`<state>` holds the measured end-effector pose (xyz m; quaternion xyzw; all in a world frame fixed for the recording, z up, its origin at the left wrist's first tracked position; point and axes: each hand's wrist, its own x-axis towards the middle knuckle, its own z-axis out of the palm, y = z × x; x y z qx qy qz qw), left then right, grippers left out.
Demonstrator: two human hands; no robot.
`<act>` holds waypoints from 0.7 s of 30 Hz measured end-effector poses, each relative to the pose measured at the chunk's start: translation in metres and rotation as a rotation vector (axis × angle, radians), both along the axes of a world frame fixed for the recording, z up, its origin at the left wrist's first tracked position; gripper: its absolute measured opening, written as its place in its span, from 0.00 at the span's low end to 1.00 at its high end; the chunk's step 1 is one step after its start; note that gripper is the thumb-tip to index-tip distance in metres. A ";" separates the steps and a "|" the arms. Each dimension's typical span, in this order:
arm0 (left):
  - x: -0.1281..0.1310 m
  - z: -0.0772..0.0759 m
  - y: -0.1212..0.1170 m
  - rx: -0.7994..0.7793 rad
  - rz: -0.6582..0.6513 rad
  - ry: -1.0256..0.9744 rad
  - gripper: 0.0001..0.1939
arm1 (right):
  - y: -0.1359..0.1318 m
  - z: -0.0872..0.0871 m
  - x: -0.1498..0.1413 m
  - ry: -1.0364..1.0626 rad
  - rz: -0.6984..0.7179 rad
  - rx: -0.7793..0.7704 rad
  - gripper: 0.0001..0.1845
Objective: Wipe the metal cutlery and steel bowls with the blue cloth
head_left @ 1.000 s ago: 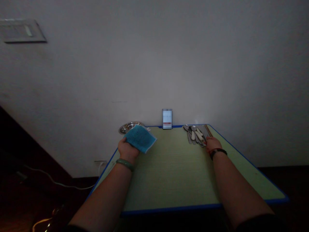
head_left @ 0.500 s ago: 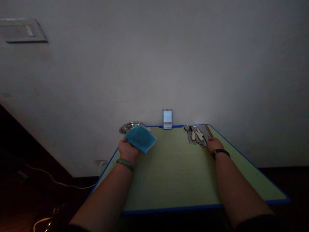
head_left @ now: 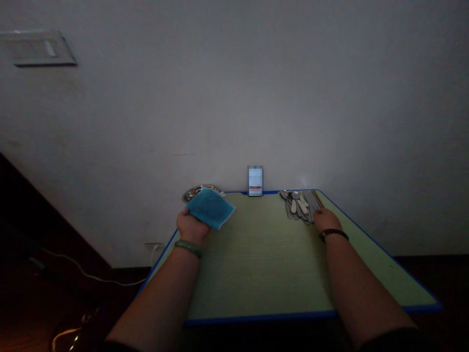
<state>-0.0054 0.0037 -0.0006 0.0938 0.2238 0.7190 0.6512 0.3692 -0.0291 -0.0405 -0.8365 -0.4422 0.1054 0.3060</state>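
Note:
A blue cloth [head_left: 211,209] with a pale edge spreads over my left hand [head_left: 192,229], which grips it near the thumb and hides the fingers beneath. Behind the cloth, a shiny round metal dish [head_left: 188,195] is partly covered from view. On the far right of the table lies a pile of cutlery [head_left: 300,208], some pieces with cream handles. My right hand [head_left: 327,221] is at the right side of that pile, fingers drawn together; what they pinch is too small and dark to tell. Brown chopsticks [head_left: 317,199] lie just beyond its fingertips.
The pale green table [head_left: 256,274] has a blue rim and stands against a wall [head_left: 234,98]. A phone [head_left: 255,181] with a lit screen leans upright at the back edge. At lower left, a white cable [head_left: 91,277] runs from a wall socket [head_left: 154,246].
My left hand and the blue cloth have shifted slightly left. My right hand stays by the cutlery pile with little visible movement. The view has moved a touch.

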 end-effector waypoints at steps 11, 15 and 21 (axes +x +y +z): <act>-0.007 0.015 0.001 -0.044 0.236 -0.010 0.20 | -0.006 0.005 -0.088 -0.154 0.614 -0.005 0.19; -0.016 0.020 0.004 -0.023 0.294 -0.005 0.20 | -0.004 0.002 -0.125 -0.288 0.889 -0.045 0.19; -0.023 0.016 0.008 -0.006 0.302 0.005 0.19 | -0.003 0.004 -0.184 -0.448 1.045 -0.058 0.19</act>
